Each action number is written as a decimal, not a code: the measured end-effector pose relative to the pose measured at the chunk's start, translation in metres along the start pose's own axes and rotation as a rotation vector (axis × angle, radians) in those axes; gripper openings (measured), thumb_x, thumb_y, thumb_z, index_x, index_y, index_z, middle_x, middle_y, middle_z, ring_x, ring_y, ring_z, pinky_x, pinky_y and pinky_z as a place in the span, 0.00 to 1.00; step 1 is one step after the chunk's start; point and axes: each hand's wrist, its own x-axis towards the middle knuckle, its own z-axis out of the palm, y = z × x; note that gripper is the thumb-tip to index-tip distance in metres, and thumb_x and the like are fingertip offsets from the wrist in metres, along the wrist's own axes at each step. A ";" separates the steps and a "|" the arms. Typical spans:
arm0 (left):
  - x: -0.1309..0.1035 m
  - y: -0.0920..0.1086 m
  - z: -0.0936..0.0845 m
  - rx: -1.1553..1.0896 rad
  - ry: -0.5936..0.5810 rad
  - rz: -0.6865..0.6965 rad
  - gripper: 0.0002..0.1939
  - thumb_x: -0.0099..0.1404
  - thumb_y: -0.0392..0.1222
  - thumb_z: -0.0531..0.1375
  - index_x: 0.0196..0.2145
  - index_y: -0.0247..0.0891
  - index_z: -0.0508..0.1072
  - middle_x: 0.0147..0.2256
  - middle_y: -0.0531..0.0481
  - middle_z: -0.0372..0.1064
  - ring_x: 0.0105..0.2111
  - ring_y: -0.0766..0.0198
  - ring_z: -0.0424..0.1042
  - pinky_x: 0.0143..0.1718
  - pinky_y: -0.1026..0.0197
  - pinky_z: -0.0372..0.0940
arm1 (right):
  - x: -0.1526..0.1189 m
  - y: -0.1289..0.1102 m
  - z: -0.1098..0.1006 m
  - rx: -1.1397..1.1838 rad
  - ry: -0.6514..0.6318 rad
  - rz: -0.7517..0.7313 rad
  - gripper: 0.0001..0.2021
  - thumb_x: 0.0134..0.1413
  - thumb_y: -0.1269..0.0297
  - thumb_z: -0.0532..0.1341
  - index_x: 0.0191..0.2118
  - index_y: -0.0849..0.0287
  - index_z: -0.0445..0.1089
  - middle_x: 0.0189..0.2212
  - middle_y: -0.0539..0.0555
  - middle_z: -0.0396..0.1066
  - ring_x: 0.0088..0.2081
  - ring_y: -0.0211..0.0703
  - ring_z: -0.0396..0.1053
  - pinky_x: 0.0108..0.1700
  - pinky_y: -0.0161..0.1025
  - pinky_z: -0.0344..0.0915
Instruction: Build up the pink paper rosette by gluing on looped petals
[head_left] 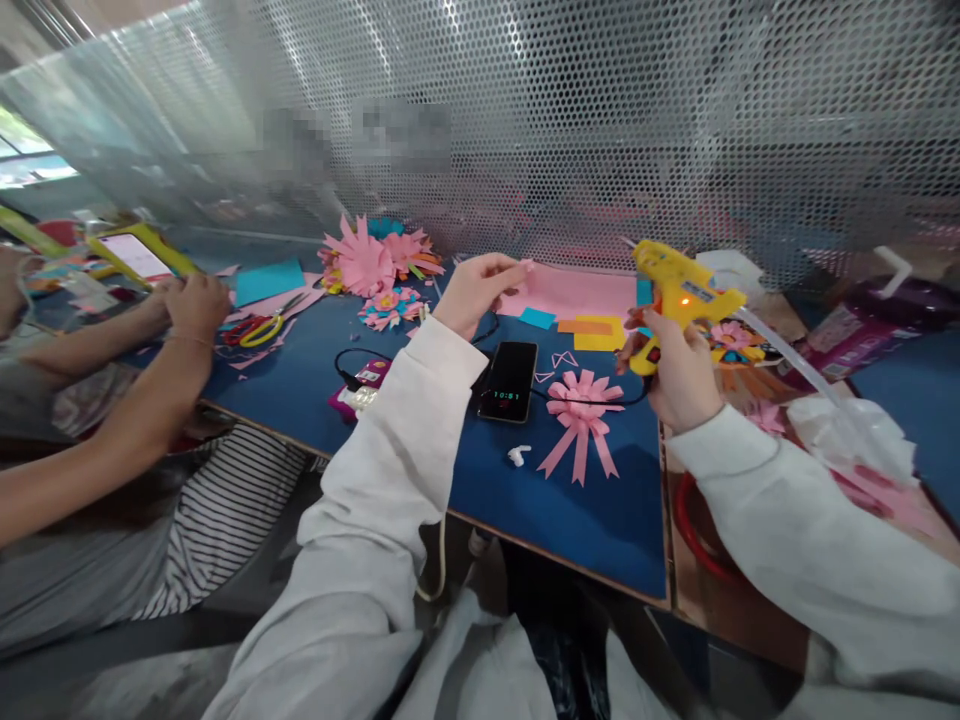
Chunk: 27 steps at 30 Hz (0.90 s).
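My right hand [681, 370] is wrapped round the handle of a yellow glue gun [679, 285], which has an orange light lit and a clear glue stick out of its back. Its nozzle points up and to the left. My left hand [480, 290] has its fingers pinched on a small pink piece [527, 266], over the left end of a pink paper sheet [585, 290]. Below the hands, a pink ribbon flower [582, 400] with hanging tails lies on the blue table [555, 510]. Pink folded triangles [564, 360] are just above it.
A phone [508, 382], a white earbud [518, 455] and a purple box [361, 390] lie nearby. Paper flowers [367, 260] stand at the back. Scissors [262, 330] lie near another person's hands [196, 300] at left. A purple bottle [862, 320] is at right.
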 end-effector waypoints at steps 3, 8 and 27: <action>0.008 -0.017 -0.009 -0.025 0.071 -0.172 0.10 0.55 0.45 0.61 0.26 0.34 0.71 0.25 0.51 0.66 0.22 0.72 0.62 0.17 0.70 0.50 | -0.013 0.000 0.004 -0.093 -0.136 0.047 0.06 0.49 0.60 0.60 0.31 0.56 0.66 0.19 0.45 0.63 0.15 0.32 0.57 0.14 0.33 0.52; -0.002 -0.015 -0.007 0.119 0.066 -0.109 0.10 0.53 0.45 0.63 0.25 0.34 0.72 0.23 0.53 0.66 0.22 0.73 0.61 0.19 0.69 0.52 | -0.032 -0.002 0.011 -0.225 -0.275 0.146 0.09 0.51 0.59 0.60 0.35 0.58 0.68 0.13 0.44 0.60 0.14 0.32 0.55 0.14 0.31 0.49; -0.006 -0.014 -0.004 0.292 -0.051 0.036 0.09 0.54 0.41 0.62 0.21 0.33 0.71 0.22 0.54 0.67 0.23 0.71 0.61 0.29 0.66 0.57 | -0.033 0.002 0.012 -0.476 -0.307 0.220 0.16 0.52 0.56 0.59 0.20 0.58 0.59 0.11 0.46 0.61 0.13 0.32 0.58 0.15 0.32 0.53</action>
